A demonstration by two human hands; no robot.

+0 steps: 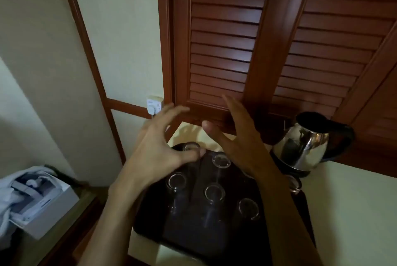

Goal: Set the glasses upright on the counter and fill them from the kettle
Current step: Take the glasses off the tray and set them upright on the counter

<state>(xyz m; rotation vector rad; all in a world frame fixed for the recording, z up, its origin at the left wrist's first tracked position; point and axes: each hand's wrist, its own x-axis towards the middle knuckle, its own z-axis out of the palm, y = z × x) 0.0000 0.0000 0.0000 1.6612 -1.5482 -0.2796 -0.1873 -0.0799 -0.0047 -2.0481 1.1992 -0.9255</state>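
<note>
Both hands open, empty – left hand (159,147) and right hand (238,136) hover above glasses (214,192), seemingly upside-down on tray (150,229); kettle (307,143) nearer right.

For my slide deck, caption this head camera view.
Both hands, left and right, hover open above glasses on a dark tray, kettle alongside.

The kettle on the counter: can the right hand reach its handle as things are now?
Probably yes. The right hand is open, holding nothing, and the kettle stands beside it with its black handle turned away from the glasses, nothing between.
</note>
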